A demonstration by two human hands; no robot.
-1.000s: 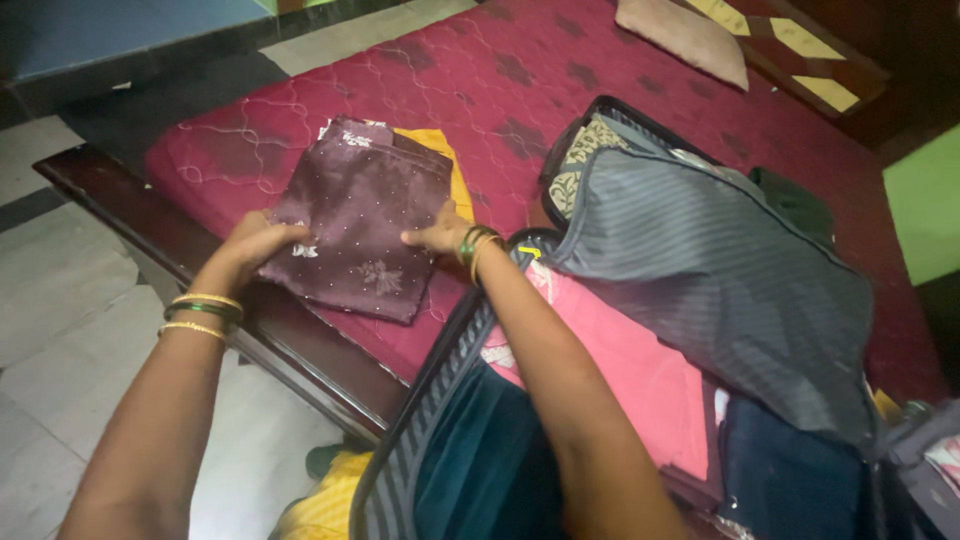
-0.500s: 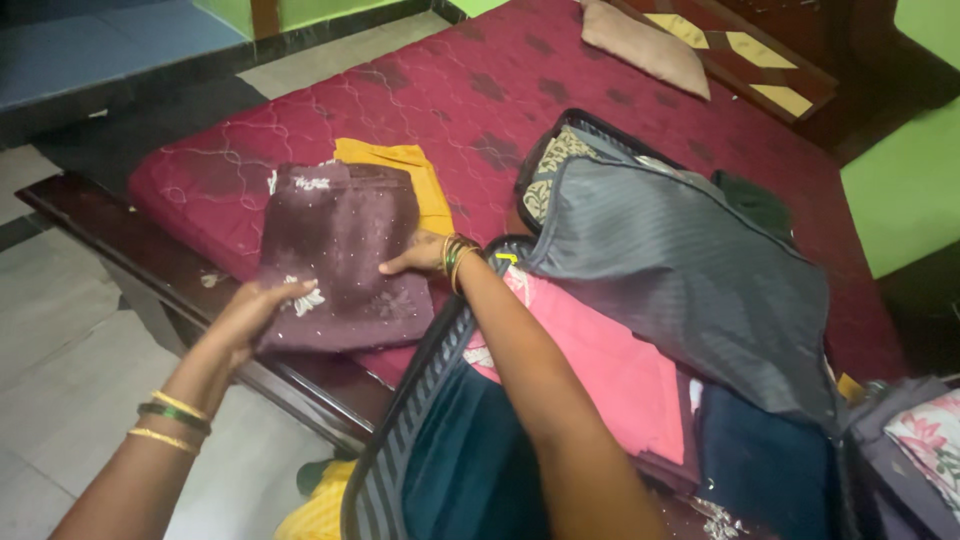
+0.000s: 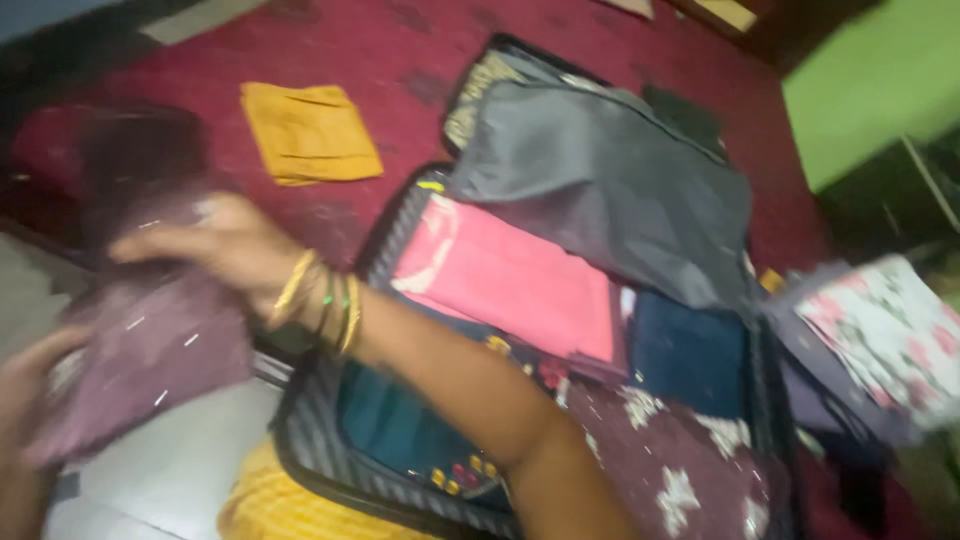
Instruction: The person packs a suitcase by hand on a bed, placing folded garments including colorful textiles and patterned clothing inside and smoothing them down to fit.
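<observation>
At seven o'clock, nearest the camera, the left hand (image 3: 25, 385) grips the lower edge of the folded maroon garment (image 3: 140, 350), fingers closed on the blurred cloth. The right hand (image 3: 215, 250), at nine o'clock, lies on top of the garment with fingers stretched flat, bangles at its wrist. At the centre sits the open suitcase (image 3: 400, 225), a pink cloth (image 3: 510, 285) inside. At eleven o'clock a yellow cloth (image 3: 308, 132) lies on the red bed (image 3: 370, 50).
</observation>
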